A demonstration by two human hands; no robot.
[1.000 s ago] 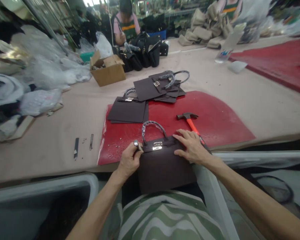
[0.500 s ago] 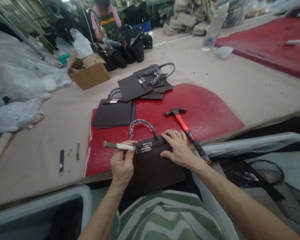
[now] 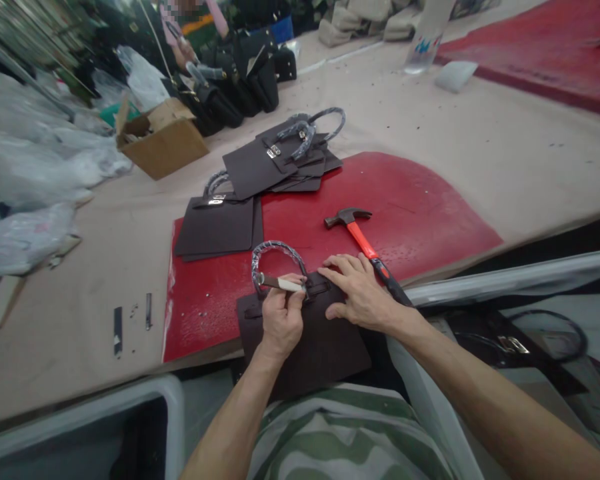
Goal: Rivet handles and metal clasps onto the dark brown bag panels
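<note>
My left hand (image 3: 281, 325) is closed around a short metal bar-like tool (image 3: 289, 285) with a white middle section. Its right end touches or hovers just over the strap area of a dark brown handbag panel (image 3: 325, 353); the exact contact is unclear. The panel overhangs the table's front edge, its plastic-wrapped handle (image 3: 275, 245) pointing away from me. Behind my left hand the metal clasp is hidden. My right hand (image 3: 357, 293) lies on the panel's upper right with fingers spread. Just beyond it rests a claw hammer (image 3: 363, 240) with an orange and black handle.
A red mat (image 3: 410, 200) lies under the hammer. Farther back are stacked brown bag panels (image 3: 215, 227) and a cardboard box (image 3: 165, 150). Two small dark metal pieces lie at left. White-rimmed bins (image 3: 173, 400) flank me. Across the table a person handles black bags (image 3: 230, 87).
My left hand has moved right with the tool, from the clasp's left side to over the clasp area. The right hand stays on the panel. The view has shifted slightly.
</note>
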